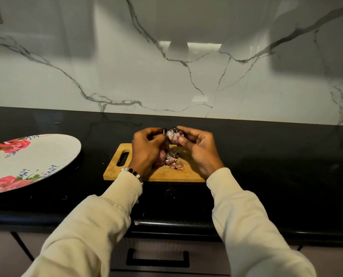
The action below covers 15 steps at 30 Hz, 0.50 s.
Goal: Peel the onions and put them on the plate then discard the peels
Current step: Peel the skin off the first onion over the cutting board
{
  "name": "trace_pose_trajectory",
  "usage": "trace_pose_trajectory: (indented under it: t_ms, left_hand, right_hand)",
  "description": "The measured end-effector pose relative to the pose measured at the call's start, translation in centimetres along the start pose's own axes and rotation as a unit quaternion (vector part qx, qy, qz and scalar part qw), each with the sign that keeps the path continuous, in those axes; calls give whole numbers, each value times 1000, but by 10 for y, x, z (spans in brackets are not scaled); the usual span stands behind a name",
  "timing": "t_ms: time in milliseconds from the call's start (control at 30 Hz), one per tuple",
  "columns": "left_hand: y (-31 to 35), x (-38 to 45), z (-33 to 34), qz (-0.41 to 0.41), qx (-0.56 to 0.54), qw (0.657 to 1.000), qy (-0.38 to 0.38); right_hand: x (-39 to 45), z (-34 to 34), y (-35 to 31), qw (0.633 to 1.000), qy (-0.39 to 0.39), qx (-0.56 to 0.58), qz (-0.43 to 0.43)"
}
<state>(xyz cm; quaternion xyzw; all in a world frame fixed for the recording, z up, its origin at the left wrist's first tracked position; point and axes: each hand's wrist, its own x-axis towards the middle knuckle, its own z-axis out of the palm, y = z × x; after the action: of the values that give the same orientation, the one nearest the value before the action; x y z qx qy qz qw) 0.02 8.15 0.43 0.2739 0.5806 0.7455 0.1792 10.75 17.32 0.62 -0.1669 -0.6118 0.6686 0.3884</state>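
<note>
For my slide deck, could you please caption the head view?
Both hands peel an onion above a wooden cutting board strewn with peels, floral plate waiting alongside.

Plate (36, 154), desk's left end: left part cut off by frame edge.
Cutting board (158, 172): middle and near-right corner hidden under hands.
Second onion (161, 156) on board: mostly hidden behind left hand (146, 150).
Held onion (174, 135): underside hidden by right hand (198, 150); left grip on its skin unclear, fingertips hidden.
Peels (173, 161): pile blurred, count indeterminate.
Sleeves: cut off at bottom edge.
</note>
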Motion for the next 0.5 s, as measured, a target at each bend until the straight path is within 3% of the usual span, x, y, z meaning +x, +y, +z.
trace_pose_trajectory:
  t_ms: [133,200,267,367,400,500]
  left_hand:
    - [0,2,-2,33,40,998,45]
    - [3,-2,-2,112,129,982,74]
    - [2,-4,-5,188,261,944,77]
    - [-1,-3,-5,230,422,875,55]
    - [0,-4,-5,248,441,862,46]
    - [-4,-3,-5,293,400,868,14]
  right_hand:
    - [2,-6,-4,997,25,74,8]
    - [4,-9,-7,994,38,102,6]
    - [5,-10,-10,993,45,113,7]
    - [4,-10,-10,992,44,118,9]
    - [4,-10,-10,991,45,122,9]
    - [4,-10,-12,991,44,129,5]
